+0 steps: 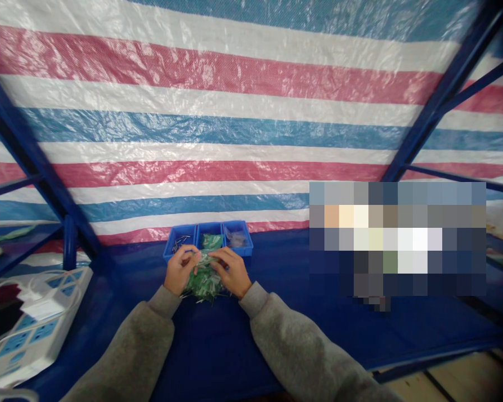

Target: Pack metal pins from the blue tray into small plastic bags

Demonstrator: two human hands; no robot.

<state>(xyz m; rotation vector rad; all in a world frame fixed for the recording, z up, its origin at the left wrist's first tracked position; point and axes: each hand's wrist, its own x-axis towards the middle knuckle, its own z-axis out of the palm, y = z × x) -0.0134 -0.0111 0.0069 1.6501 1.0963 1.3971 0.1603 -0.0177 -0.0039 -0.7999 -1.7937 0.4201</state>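
Observation:
My left hand (181, 268) and my right hand (232, 270) come together over the table with fingers pinched. Between their fingertips is a small clear plastic bag (206, 258), partly hidden by the fingers. Just below them lies a pile of green and clear packets (202, 285), with thin pale pieces poking out at its near edge. Behind my hands three blue bins stand side by side. Thin metal pieces (180, 243) lie in the left bin, green pieces (212, 241) in the middle one, and clear plastic bags (237, 239) in the right one.
A white power strip (37, 329) with a plugged-in adapter and cables lies at the left of the blue table (209, 352). Blue metal posts (37, 162) rise at both sides. A striped plastic sheet (235, 128) hangs behind. A pixelated patch hides part of the right side.

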